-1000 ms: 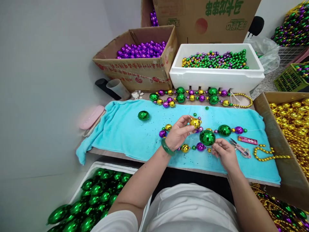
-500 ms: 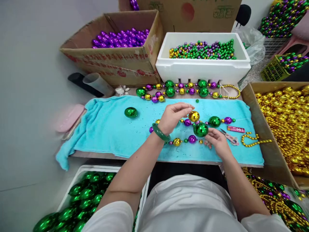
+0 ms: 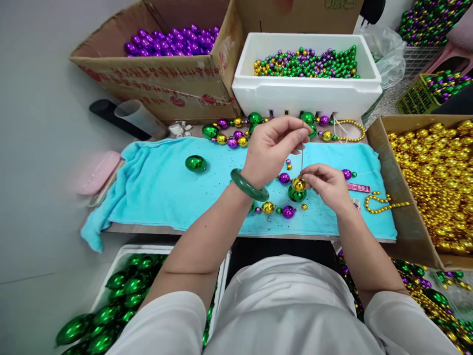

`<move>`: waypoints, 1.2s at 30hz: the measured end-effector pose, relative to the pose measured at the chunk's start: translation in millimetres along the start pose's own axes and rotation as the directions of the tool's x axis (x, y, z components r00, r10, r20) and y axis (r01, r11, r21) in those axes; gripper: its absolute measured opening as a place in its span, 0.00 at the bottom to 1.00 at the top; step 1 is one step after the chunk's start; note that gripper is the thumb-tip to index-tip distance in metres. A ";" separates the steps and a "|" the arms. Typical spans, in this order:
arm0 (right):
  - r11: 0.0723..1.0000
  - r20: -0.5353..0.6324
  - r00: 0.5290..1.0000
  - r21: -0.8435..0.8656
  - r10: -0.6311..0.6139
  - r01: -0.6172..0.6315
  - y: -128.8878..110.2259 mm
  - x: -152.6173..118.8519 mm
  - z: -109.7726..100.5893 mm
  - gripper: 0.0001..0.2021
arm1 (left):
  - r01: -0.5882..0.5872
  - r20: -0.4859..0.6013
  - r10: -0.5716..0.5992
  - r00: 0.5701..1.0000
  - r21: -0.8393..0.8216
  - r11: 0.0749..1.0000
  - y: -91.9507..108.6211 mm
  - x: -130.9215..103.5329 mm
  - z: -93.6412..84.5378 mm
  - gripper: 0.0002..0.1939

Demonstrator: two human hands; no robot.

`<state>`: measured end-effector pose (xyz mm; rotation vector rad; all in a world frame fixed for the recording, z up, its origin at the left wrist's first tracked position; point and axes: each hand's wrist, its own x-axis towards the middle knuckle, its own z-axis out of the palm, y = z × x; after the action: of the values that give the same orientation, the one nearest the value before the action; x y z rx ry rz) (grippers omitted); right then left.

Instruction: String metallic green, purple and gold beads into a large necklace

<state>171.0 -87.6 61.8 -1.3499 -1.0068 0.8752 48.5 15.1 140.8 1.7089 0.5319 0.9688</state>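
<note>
A thin needle is pinched at its upper end between the thumb and fingertips of the left hand, which is closed around it and raised above the towel. Just below, the fingertips of the right hand are closed on a gold bead, which is held at the needle's lower end; whether the needle passes through the bead cannot be told. The bead sits just above a large green bead of the half-made strand, which lies on the turquoise towel.

Half a second ago the left hand was held low over the strand and the gold bead lay beside the green one; now the left hand is lifted and the needle is drawn upright, with the gold bead taken over by the right hand. From this it is judged that the gold bead is being threaded onto the strand, next to the large green bead.

A green bangle is worn on the left wrist. A loose green ball lies apart on the towel, to the left. A finished strand is laid along the towel's far edge. Behind it stand a foam box of small mixed beads and a carton of purple beads; a carton of gold beads is set to the right.
</note>
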 end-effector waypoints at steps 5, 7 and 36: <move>0.999 0.136 0.990 -0.020 0.040 -0.037 -0.2 1.8 -1.1 0.07 | -0.056 -0.064 0.056 0.996 -0.013 0.998 -1.9 0.5 -2.9 0.08; 0.997 0.142 0.987 -0.025 0.074 -0.071 0.3 2.6 -1.6 0.07 | -0.043 -0.070 0.041 0.997 -0.025 0.999 -5.8 0.4 -3.3 0.09; 0.952 -0.453 0.875 0.150 -0.172 0.265 -53.4 -17.6 -65.8 0.03 | -0.114 0.167 -0.221 0.961 0.965 0.235 -100.2 -155.8 -72.7 0.16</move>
<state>223.2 -129.8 116.4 -1.1547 -0.6789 0.4587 -89.1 -24.3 2.5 2.8870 1.1735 0.1914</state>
